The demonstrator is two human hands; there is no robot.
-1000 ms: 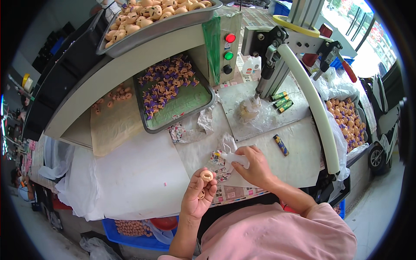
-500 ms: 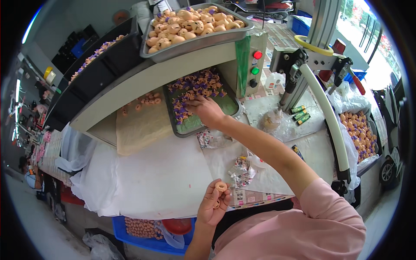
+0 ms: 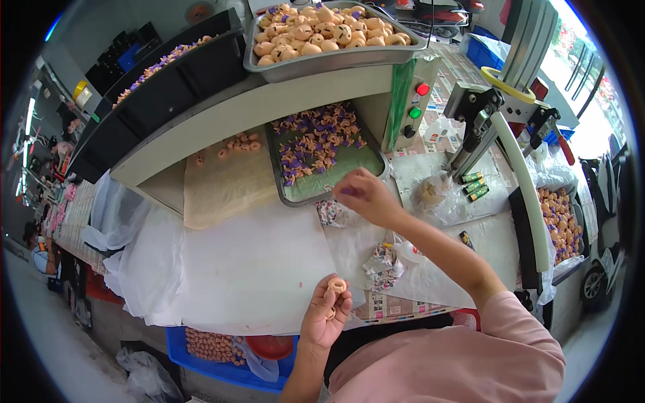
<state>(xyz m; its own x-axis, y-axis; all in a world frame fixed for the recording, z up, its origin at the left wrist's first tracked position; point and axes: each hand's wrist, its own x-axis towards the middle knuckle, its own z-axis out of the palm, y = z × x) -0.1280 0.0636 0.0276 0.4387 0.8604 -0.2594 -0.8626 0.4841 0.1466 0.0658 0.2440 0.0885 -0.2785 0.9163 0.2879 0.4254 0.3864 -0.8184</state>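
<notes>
My left hand (image 3: 321,321) is closed over the front of the white work surface. Between its thumb and fingertips sits a hollow, peach-coloured plastic piece (image 3: 337,285) with an opening facing up. A second peach piece (image 3: 330,313) is tucked lower against the fingers. My right hand (image 3: 373,198) is just off the near right corner of a dark tray (image 3: 324,185) with a green bottom. Its fingers are closed on a small purple piece (image 3: 353,192), partly hidden. Several small peach-and-purple pieces (image 3: 316,138) are heaped in that tray.
A metal tray (image 3: 336,72) of peach heads stands on the shelf above, beside a black bin (image 3: 168,101). Several hollow pieces (image 3: 242,142) lie under the shelf. At right rises a clamp press (image 3: 474,107); batteries (image 3: 476,188) lie near it. A blue crate (image 3: 178,346) sits below the front edge.
My right hand has come out of the pile, moving nearer and to the right, with a small purple piece in its fingers. The left hand keeps its two peach pieces. The view has shifted slightly.
</notes>
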